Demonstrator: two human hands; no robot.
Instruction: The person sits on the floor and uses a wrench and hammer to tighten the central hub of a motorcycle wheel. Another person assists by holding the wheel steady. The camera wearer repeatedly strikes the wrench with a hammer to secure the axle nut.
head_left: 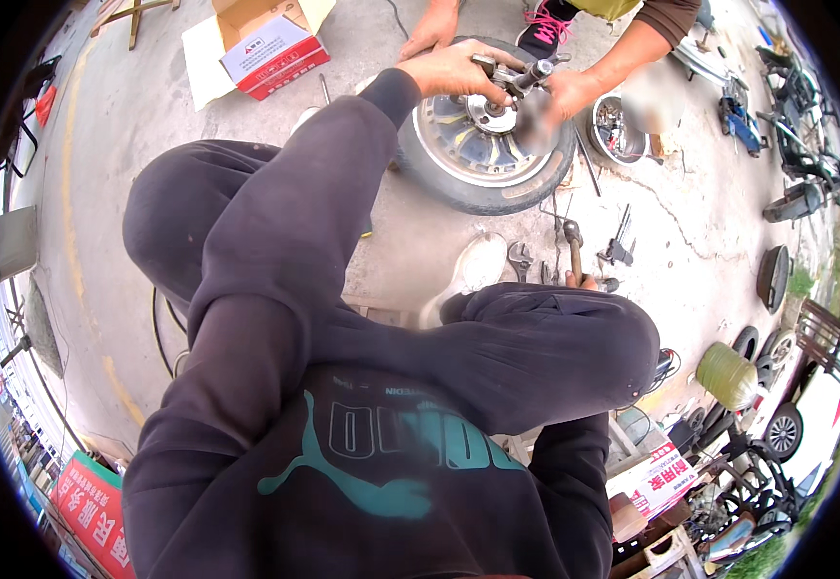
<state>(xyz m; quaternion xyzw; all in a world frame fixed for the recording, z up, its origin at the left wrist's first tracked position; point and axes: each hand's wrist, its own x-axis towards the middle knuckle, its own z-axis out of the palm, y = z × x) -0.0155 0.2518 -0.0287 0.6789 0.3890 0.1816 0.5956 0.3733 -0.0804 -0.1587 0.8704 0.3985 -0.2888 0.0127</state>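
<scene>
My left hand reaches over the wheel, its fingers wrapped round a metal tool with a round end, which looks like a puller. The tool stands over the wheel's hub; whether it is fastened there I cannot tell. The wheel lies flat on the ground with its black tyre on. My right hand, mostly hidden behind my knee, grips a hammer with its head up. A co-worker's hand is at the tool's far side, and their other hand is by the tyre's far edge.
An adjustable wrench and a dark metal tool lie on the concrete near the hammer. Right of the wheel is a round metal drum with parts inside. An open cardboard box stands at the far left. The co-worker's shoe is behind the wheel.
</scene>
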